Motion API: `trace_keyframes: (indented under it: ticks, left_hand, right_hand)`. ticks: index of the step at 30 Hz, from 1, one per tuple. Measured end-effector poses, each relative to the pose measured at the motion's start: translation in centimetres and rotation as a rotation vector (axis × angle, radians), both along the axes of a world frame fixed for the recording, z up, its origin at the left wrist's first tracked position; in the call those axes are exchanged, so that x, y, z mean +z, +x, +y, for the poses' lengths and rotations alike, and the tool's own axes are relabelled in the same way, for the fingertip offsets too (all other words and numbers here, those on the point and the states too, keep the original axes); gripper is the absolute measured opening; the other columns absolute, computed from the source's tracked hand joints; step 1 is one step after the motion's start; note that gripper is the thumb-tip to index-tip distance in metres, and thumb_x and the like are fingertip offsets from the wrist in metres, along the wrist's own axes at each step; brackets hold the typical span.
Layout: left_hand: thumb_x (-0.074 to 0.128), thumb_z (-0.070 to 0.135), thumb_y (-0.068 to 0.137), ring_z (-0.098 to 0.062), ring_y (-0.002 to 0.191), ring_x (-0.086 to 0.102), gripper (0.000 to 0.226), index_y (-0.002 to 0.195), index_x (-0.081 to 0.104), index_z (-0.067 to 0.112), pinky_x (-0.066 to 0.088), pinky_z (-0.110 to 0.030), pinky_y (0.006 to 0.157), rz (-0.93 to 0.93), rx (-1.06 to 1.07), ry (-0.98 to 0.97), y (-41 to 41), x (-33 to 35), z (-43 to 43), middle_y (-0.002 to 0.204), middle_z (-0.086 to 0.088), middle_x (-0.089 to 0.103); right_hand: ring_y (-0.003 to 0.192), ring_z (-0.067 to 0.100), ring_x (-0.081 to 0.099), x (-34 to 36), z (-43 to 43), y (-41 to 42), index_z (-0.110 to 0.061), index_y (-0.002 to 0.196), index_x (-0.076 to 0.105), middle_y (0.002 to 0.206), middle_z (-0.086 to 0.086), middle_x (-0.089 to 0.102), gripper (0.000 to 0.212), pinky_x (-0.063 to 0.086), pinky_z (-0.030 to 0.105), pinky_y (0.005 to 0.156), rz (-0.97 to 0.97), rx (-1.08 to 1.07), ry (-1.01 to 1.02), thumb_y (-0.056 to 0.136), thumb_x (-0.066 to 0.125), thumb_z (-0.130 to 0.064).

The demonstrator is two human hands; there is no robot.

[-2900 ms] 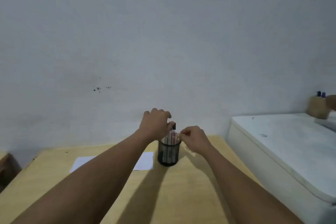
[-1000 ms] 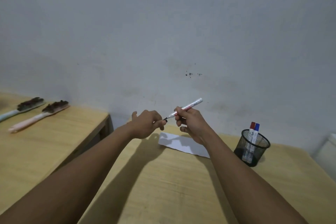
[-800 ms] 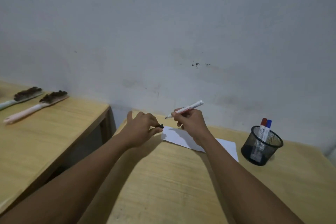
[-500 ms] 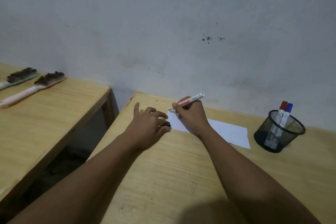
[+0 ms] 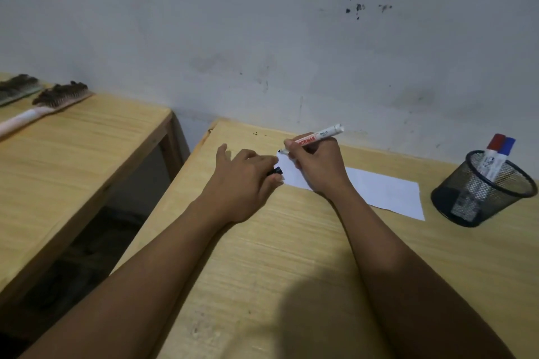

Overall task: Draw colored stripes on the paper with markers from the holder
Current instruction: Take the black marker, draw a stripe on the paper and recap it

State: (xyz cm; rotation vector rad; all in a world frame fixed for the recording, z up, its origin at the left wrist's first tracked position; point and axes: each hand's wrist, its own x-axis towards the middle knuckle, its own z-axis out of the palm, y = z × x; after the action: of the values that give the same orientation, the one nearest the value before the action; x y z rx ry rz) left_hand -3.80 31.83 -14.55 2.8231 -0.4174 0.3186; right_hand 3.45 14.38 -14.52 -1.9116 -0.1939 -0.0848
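Left hand (image 5: 245, 181): palm down at the left end of the white paper sheet (image 5: 379, 191), pinching a small black cap (image 5: 277, 170).
Right hand (image 5: 316, 166): closed on a white marker (image 5: 315, 138), tip at the paper's far-left corner.
Holder: black mesh cup (image 5: 481, 192) on the wooden worktop (image 5: 277, 256), right of the paper, holding red-capped and blue-capped markers (image 5: 495, 154).

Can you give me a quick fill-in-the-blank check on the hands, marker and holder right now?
1. The right hand holds a white marker with its tip at the ____ end of the paper.
2. The left hand pinches the marker's ____ cap.
3. The mesh holder contains ____ markers.
4. Those have one red cap and one ____ cap.

Missing words: left; black; two; blue
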Motion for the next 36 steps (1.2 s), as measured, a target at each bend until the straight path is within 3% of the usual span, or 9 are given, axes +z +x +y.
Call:
trace_keyframes:
  ticks: [2,6,10,14,20,25,27,36]
  left_hand:
    - [0.025,0.054,0.098,-0.015,0.126,0.047,0.045,0.125,0.054,0.033,0.020,-0.063,0.108,-0.004,-0.024,0.009,0.1,0.0,0.1,0.130,0.012,0.061]
    - [0.025,0.051,0.099,-0.013,0.118,0.050,0.040,0.113,0.057,0.033,0.026,-0.057,0.100,0.005,0.009,0.001,0.1,0.2,-0.3,0.106,0.011,0.067]
    - [0.022,0.050,0.098,-0.013,0.119,0.049,0.042,0.114,0.057,0.031,0.030,-0.056,0.095,0.034,0.012,0.010,-0.1,0.5,-0.5,0.107,0.009,0.067]
    - [0.022,0.050,0.097,-0.014,0.116,0.050,0.045,0.115,0.057,0.029,0.034,-0.053,0.093,0.092,-0.028,-0.027,-0.2,0.6,0.1,0.111,0.004,0.066]
    - [0.020,0.053,0.095,-0.015,0.115,0.052,0.051,0.120,0.057,0.028,0.032,-0.063,0.101,0.140,-0.035,-0.056,-0.3,0.8,0.3,0.111,0.003,0.065]
    - [0.035,0.050,0.098,-0.014,0.141,0.036,0.041,0.123,0.062,0.031,0.024,-0.067,0.108,0.166,-0.084,-0.055,-0.4,0.9,1.0,0.144,0.012,0.052]
    - [0.036,0.051,0.098,-0.013,0.143,0.031,0.040,0.123,0.062,0.033,0.021,-0.068,0.109,0.171,-0.088,-0.038,-0.5,1.0,1.1,0.147,0.014,0.048]
    - [0.043,0.049,0.096,-0.016,0.148,0.020,0.032,0.118,0.064,0.039,0.008,-0.076,0.108,0.223,-0.094,-0.035,-0.4,0.9,1.3,0.151,0.016,0.041]
  right_hand:
    - [0.059,0.005,0.064,0.1,0.0,0.1,-0.010,0.088,0.078,0.070,-0.002,0.073,0.021,0.052,0.022,0.062,0.002,-0.004,-0.001,0.094,0.073,-0.030]
    - [0.058,0.006,0.063,0.0,0.1,0.3,-0.010,0.086,0.078,0.066,-0.004,0.071,0.024,0.055,0.030,0.066,-0.006,-0.003,-0.013,0.094,0.073,-0.032]
    - [0.060,0.006,0.064,-0.1,0.1,0.3,-0.012,0.085,0.078,0.067,-0.004,0.072,0.023,0.055,0.033,0.069,0.002,-0.002,-0.032,0.093,0.074,-0.033]
    - [0.065,0.002,0.067,-0.1,0.1,0.1,-0.013,0.089,0.079,0.075,-0.004,0.076,0.022,0.055,0.026,0.070,-0.003,-0.002,-0.067,0.094,0.073,-0.033]
    - [0.066,-0.004,0.067,-0.1,0.2,0.1,-0.013,0.090,0.080,0.078,-0.005,0.076,0.024,0.051,0.020,0.067,-0.010,0.000,-0.101,0.095,0.071,-0.035]
    - [0.060,0.002,0.062,0.0,0.3,0.1,-0.013,0.083,0.077,0.071,0.002,0.073,0.027,0.049,0.023,0.062,-0.017,0.003,-0.125,0.096,0.070,-0.035]
    - [0.063,0.010,0.063,0.1,0.3,0.1,-0.010,0.082,0.077,0.074,0.010,0.074,0.029,0.052,0.031,0.065,-0.015,0.005,-0.119,0.096,0.070,-0.035]
    - [0.069,0.020,0.069,0.1,0.4,0.0,-0.009,0.086,0.078,0.078,0.010,0.076,0.030,0.059,0.044,0.075,0.010,-0.013,-0.110,0.096,0.070,-0.036]
